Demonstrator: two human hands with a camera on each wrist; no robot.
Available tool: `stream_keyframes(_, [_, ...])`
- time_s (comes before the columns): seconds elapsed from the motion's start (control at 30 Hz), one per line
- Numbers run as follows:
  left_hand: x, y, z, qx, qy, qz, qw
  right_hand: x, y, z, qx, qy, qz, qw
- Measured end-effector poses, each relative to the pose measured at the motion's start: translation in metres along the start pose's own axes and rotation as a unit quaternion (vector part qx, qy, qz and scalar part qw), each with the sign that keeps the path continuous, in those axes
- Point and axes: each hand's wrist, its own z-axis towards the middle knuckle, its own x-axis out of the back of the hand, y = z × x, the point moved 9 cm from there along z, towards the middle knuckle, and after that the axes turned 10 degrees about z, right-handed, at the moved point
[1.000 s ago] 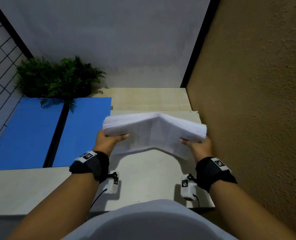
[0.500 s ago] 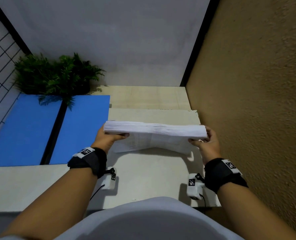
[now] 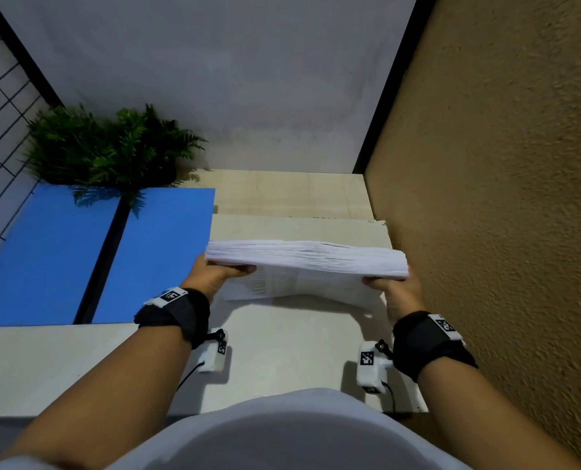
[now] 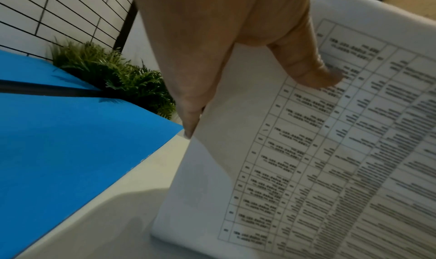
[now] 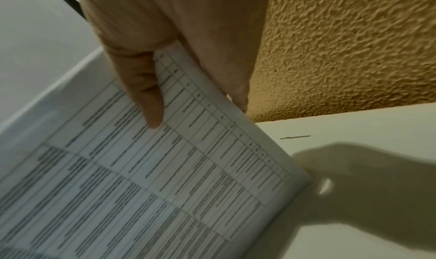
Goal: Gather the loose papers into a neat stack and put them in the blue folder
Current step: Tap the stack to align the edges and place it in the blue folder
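Observation:
A thick stack of white printed papers (image 3: 306, 262) stands on its long edge on the pale desk (image 3: 282, 351), held upright between both hands. My left hand (image 3: 219, 271) grips its left end, thumb on the near printed face (image 4: 313, 70), fingers behind. My right hand (image 3: 392, 286) grips the right end the same way, thumb (image 5: 146, 97) on the near sheet. The printed tables on the papers (image 5: 153, 179) face me. The blue folder (image 3: 78, 252) lies open and flat on the desk to the left, with a black spine down its middle.
A green fern-like plant (image 3: 109, 147) stands at the back left, overhanging the folder's far edge. A rough tan wall (image 3: 502, 215) runs close along the desk's right side. A grey wall closes the back. The desk's front edge lies near my body.
The stack was bowed upward in the middle a second ago; it has since straightened and stands level. Both hands shifted slightly outward to the ends.

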Motion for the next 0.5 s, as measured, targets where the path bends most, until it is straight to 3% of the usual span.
stream_keyframes(0.13, [0.0, 0.002, -0.001, -0.005, 0.015, 0.005, 1.0, -0.007, -0.017, 0.002, 0.021, -0.056, -0.101, 0.993])
stream_keyframes(0.27, [-0.003, 0.002, 0.003, -0.005, 0.005, 0.02, 1.0, -0.015, -0.05, 0.007, 0.087, -0.096, -0.263, 0.956])
stream_keyframes(0.3, [-0.004, 0.003, 0.004, -0.005, 0.007, 0.018, 1.0, -0.026, -0.059, 0.006, 0.121, -0.113, -0.347, 0.923])
stream_keyframes(0.33, [-0.005, 0.003, 0.004, -0.006, 0.008, 0.015, 1.0, -0.039, -0.064, 0.003, 0.155, -0.132, -0.452, 0.868])
stream_keyframes(0.43, [-0.008, 0.007, 0.006, -0.008, 0.006, 0.015, 1.0, -0.086, -0.063, -0.013, 0.217, -0.178, -0.684, 0.674])
stream_keyframes(0.5, [-0.009, 0.008, 0.007, -0.006, 0.008, 0.02, 1.0, -0.116, -0.051, -0.026, 0.237, -0.207, -0.724, 0.614])
